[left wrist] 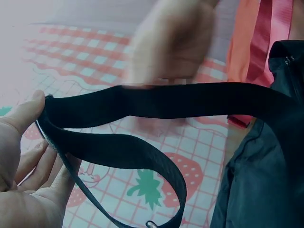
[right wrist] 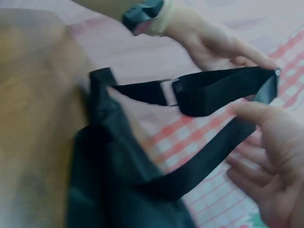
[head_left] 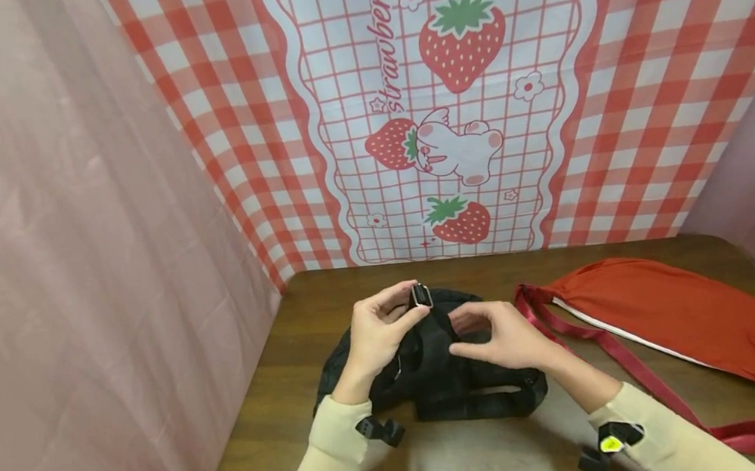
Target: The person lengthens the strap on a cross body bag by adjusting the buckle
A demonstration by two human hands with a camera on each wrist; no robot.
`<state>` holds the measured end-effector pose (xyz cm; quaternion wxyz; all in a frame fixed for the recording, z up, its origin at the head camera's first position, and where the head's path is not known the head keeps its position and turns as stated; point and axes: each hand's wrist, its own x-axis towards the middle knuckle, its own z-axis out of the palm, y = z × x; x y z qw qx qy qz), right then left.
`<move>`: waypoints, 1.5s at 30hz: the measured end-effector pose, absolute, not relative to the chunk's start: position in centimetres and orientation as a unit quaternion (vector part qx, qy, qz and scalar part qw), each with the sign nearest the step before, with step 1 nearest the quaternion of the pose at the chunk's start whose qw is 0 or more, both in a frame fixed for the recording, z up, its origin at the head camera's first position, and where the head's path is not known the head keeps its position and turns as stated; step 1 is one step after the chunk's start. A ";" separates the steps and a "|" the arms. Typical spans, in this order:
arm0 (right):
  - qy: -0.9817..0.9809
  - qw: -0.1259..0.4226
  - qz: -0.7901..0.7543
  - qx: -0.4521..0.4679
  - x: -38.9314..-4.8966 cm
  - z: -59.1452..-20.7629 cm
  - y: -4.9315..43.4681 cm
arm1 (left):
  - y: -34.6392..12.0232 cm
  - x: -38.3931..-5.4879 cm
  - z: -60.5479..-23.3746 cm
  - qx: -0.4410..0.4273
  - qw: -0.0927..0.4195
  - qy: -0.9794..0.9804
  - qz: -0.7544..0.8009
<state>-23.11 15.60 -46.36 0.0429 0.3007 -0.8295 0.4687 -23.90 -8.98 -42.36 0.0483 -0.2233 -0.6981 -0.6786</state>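
A black bag [head_left: 441, 381] lies on the table under both hands. My left hand [head_left: 375, 338] pinches the black strap at a metal-edged slider buckle [head_left: 422, 296], raised above the bag. In the left wrist view the webbing strap [left wrist: 185, 99] stretches from those fingers to the bag, with a loop hanging below. Another strap adjuster [right wrist: 175, 91] shows along the strap in the right wrist view. Just right of the strap is my right hand [head_left: 505, 335], thumb and fingers apart with nothing gripped; it is blurred in the left wrist view.
A red-orange bag [head_left: 671, 306] with a white zip edge lies on the right of the wooden table [head_left: 265, 417]. Its dark red strap [head_left: 658, 387] trails toward the front. Behind stands a strawberry-print checked cloth [head_left: 469, 128]; a pink curtain [head_left: 79, 256] hangs at left.
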 end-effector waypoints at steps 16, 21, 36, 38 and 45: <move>-0.775 0.014 0.513 0.369 -24.9 -40.3 15.2 | -8.3 -23.4 -42.9 -0.267 0.042 -0.708 -0.652; -0.785 -0.020 0.495 0.372 -25.4 -39.5 15.3 | -8.1 -23.4 -43.2 -0.270 0.052 -0.721 -0.636; -0.759 -0.016 0.562 0.328 -24.6 -39.2 15.0 | -7.3 -23.5 -42.5 -0.228 0.044 -0.729 -0.644; -0.753 -0.004 0.574 0.320 -24.6 -39.2 15.0 | -7.4 -23.6 -42.4 -0.227 0.044 -0.726 -0.648; -0.775 0.019 0.539 0.329 -24.6 -39.6 15.0 | -7.7 -23.4 -42.4 -0.219 0.033 -0.726 -0.651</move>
